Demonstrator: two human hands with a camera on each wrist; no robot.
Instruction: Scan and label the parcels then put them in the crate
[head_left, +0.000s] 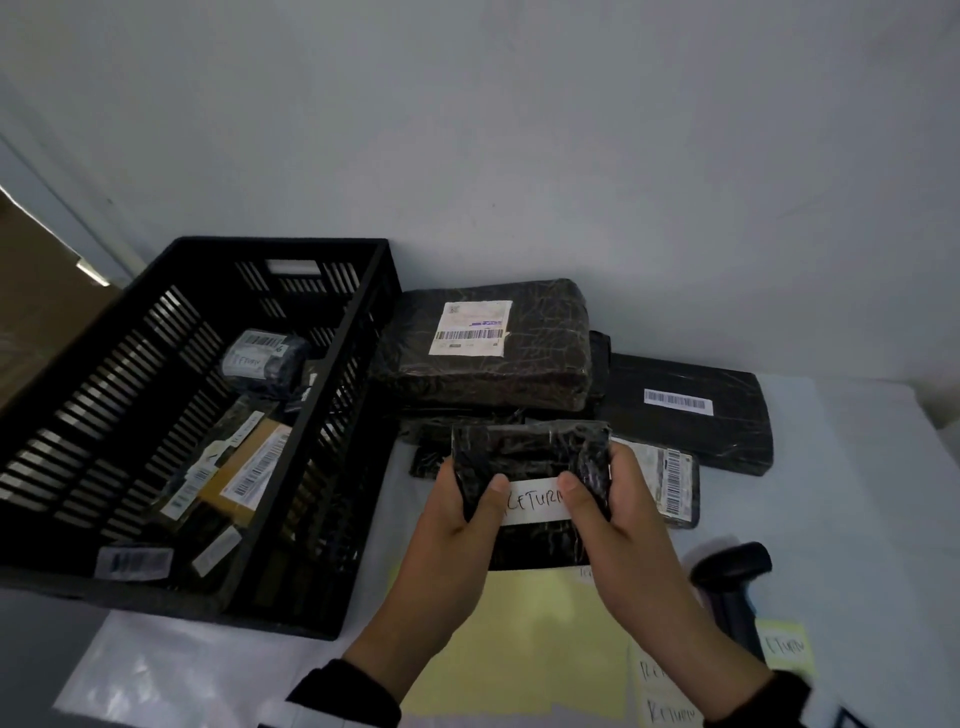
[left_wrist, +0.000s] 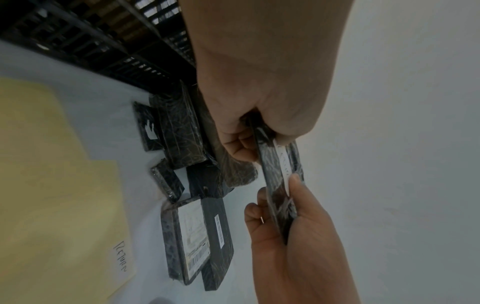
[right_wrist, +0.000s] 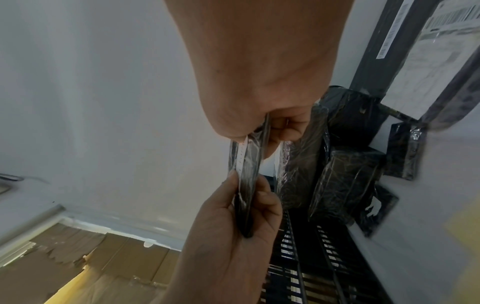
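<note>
My left hand (head_left: 457, 499) and right hand (head_left: 608, 493) both grip small black parcel (head_left: 530, 457), up above counter (head_left: 831, 493). Thumbs press white "RETURN" label (head_left: 535, 506). Wrap looks slick, so label may peel if not rubbed flat. Crate (head_left: 332, 618) just left, already has parcels; parcel could bump rim, slip, drop.
</note>
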